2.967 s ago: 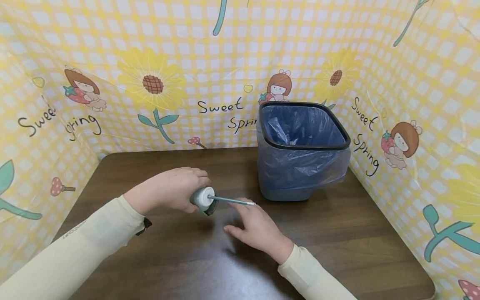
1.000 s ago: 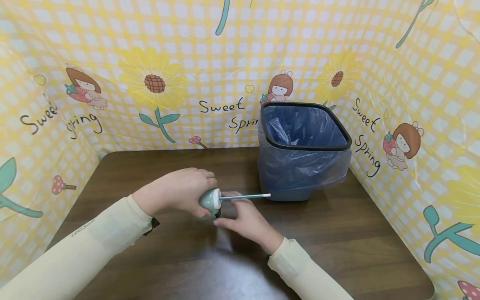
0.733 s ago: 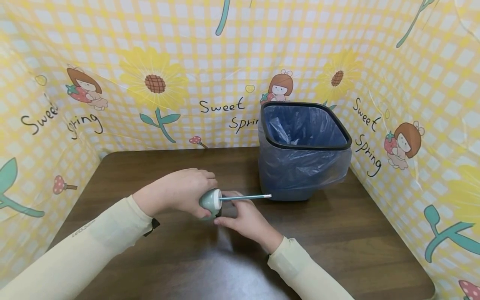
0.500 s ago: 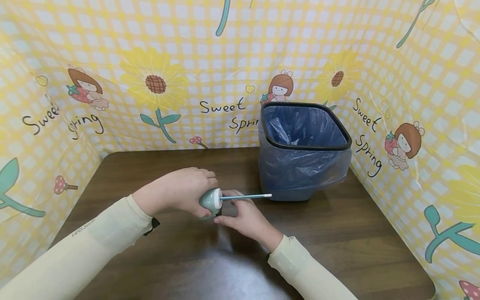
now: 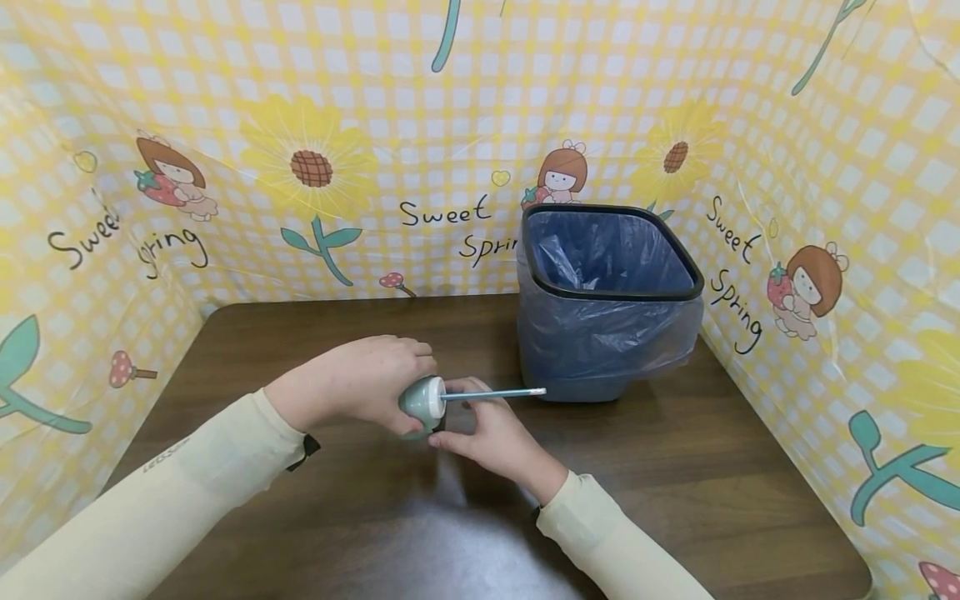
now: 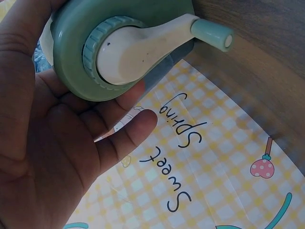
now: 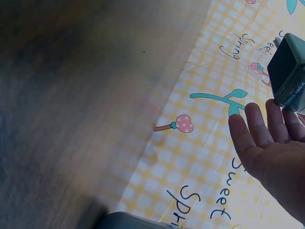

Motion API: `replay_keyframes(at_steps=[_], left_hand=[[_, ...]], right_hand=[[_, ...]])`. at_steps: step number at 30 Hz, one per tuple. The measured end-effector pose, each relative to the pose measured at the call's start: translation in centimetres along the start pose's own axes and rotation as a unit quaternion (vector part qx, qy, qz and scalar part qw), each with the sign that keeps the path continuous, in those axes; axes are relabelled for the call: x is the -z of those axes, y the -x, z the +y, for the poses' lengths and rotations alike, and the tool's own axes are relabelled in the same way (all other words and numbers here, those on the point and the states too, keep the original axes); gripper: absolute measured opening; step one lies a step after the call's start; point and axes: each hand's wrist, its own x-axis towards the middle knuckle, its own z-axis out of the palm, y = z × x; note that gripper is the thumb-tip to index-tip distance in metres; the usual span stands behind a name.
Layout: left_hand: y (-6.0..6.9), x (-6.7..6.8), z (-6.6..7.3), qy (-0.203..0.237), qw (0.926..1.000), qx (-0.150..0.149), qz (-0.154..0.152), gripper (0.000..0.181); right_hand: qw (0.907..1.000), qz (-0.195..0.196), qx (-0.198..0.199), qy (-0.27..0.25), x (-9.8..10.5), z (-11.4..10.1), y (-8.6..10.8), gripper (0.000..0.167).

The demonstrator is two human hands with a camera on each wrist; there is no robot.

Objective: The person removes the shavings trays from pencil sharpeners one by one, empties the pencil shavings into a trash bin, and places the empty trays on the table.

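Compared with three seconds ago, our right hand (image 5: 498, 442) has come in close to the pencil sharpener (image 5: 418, 406), which has shifted slightly rightward with our left hand (image 5: 367, 379); the pencil (image 5: 495, 394) now tips a little upward to the right instead of downward.

From the left, our pale sleeve (image 5: 187, 467) ends at a black band (image 5: 305, 454) on the wrist. Beyond it, the left grip is wrapped firmly round the sharpener's green body, holding it over the dark wooden worktop (image 5: 337, 533). From the left wrist we see its white crank (image 6: 138, 52) with a teal knob (image 6: 213, 34), our fingers passing behind and below the body.

Out of the sharpener's white front, the pencil runs to the right, passing above our right fingers in view; its pale tip overlaps the foot of the bin. We cannot tell how deep its other end sits.

Our right grip is narrowed, thumb and fingers pinching a dark box-shaped part (image 7: 290, 71) at the sharpener's lower end.

Farthest right, the bin (image 5: 611, 296) stands upright near the checked sunflower cloth (image 5: 442, 125), its translucent bluish bag (image 5: 600, 337) folded over the black rim.
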Motion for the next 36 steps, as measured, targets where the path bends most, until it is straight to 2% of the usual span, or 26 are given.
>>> replay_keyframes(at_steps=[12, 36], left_hand=[[0.06, 0.01, 0.24, 0.014, 0.9999, -0.004, -0.003, 0.05], [-0.16, 0.24, 0.61, 0.012, 0.9999, -0.003, -0.009, 0.05]], right_hand=[[0.9998, 0.007, 0.019, -0.01, -0.02, 0.49, 0.23, 0.059], [0.9999, 0.015, 0.003, -0.002, -0.1, 0.68, 0.49, 0.058]])
